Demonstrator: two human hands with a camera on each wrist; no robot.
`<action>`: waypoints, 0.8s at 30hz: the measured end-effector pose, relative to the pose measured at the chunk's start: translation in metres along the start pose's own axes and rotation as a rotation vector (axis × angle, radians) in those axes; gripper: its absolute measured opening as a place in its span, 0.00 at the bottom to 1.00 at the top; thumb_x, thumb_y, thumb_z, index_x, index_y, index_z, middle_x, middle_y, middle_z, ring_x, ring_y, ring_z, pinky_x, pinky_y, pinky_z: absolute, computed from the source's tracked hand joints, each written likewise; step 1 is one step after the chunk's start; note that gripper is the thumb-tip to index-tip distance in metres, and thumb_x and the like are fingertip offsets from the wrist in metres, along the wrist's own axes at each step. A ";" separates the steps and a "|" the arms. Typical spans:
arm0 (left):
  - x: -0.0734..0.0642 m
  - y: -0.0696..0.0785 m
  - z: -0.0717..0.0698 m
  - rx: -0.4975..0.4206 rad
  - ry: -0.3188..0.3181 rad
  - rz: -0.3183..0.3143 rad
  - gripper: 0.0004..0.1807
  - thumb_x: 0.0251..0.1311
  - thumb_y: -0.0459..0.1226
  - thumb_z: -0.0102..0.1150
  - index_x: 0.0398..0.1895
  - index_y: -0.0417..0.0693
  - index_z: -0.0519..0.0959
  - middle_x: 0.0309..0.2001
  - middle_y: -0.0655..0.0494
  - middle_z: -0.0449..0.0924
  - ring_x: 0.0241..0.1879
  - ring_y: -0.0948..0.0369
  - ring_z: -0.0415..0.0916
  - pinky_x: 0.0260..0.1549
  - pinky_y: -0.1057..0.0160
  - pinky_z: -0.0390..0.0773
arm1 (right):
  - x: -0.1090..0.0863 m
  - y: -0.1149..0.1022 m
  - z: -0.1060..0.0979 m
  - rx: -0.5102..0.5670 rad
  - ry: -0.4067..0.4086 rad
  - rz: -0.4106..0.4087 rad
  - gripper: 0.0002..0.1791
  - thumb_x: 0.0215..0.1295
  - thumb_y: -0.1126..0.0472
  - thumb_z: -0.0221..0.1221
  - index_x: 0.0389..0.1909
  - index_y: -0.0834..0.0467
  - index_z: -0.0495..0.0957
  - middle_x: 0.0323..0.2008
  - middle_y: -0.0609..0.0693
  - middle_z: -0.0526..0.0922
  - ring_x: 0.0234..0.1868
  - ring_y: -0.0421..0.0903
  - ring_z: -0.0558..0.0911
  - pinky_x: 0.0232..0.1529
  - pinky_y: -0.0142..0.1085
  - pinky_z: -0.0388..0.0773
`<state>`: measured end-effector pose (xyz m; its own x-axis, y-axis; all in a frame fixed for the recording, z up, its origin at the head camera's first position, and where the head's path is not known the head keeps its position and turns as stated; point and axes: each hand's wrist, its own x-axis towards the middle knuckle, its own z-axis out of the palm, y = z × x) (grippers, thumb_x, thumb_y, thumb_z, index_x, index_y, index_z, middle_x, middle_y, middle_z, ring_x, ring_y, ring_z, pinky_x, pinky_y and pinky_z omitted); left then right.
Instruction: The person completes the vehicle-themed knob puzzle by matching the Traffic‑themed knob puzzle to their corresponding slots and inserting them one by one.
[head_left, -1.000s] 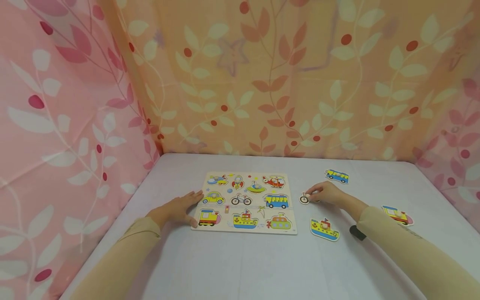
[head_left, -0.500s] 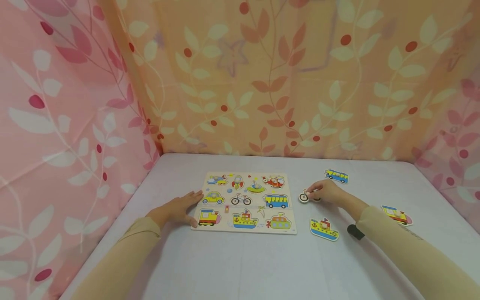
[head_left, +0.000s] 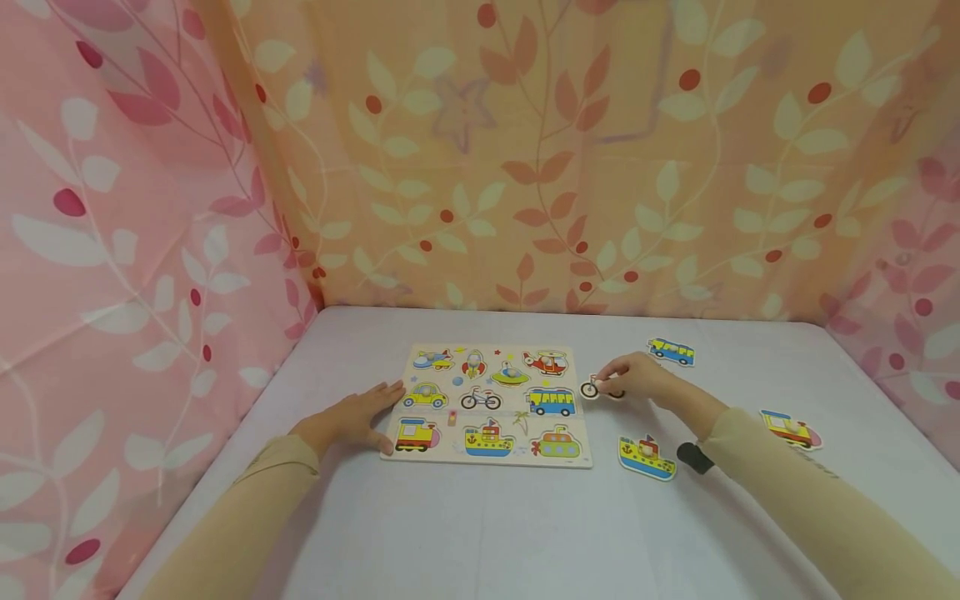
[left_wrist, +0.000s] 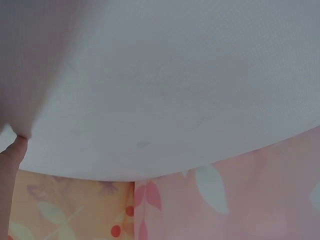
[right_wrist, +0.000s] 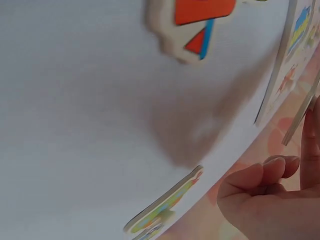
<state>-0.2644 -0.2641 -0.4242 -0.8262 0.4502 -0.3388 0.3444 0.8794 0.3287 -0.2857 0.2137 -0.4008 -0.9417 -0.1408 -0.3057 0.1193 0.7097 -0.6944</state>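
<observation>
My right hand (head_left: 637, 377) pinches a bicycle puzzle piece (head_left: 590, 388) just right of the puzzle board (head_left: 450, 458); its fingers cover part of the piece. In the right wrist view, the thin edge of the held piece (right_wrist: 299, 120) shows at the fingertips, raised over the table. My left hand (head_left: 360, 419) rests at the board's left edge, fingers spread and thumb at the lower corner. On the board, a bicycle picture (head_left: 481, 399) sits in the middle row. Only one finger (left_wrist: 15, 150) of the left hand shows in its wrist view.
Loose pieces lie right of the board: a bus (head_left: 672, 352), a boat (head_left: 647, 457) and a train (head_left: 791, 429). A small black object (head_left: 695, 458) is under the right wrist. Floral curtains (head_left: 480, 167) stand around the white table (head_left: 480, 533).
My right hand has lifted the bicycle piece from the table and moved it slightly left, toward the board. The left hand stays in place.
</observation>
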 end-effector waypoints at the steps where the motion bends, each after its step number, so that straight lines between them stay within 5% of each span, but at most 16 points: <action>1: 0.000 0.000 0.000 -0.001 -0.002 -0.001 0.60 0.43 0.60 0.71 0.77 0.48 0.52 0.77 0.52 0.45 0.75 0.47 0.37 0.67 0.37 0.45 | 0.001 -0.002 0.001 0.002 -0.004 -0.001 0.15 0.60 0.54 0.67 0.44 0.59 0.84 0.39 0.53 0.78 0.41 0.51 0.71 0.37 0.39 0.67; 24: 0.001 -0.003 0.002 0.003 0.001 0.005 0.60 0.44 0.60 0.71 0.77 0.48 0.51 0.77 0.51 0.45 0.75 0.46 0.37 0.67 0.36 0.45 | 0.008 -0.039 0.028 0.019 -0.031 -0.050 0.13 0.59 0.56 0.69 0.41 0.59 0.85 0.42 0.54 0.78 0.44 0.51 0.71 0.41 0.40 0.66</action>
<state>-0.2658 -0.2656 -0.4272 -0.8250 0.4546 -0.3358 0.3500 0.8775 0.3280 -0.2895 0.1654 -0.3943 -0.9364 -0.1972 -0.2902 0.0789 0.6877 -0.7217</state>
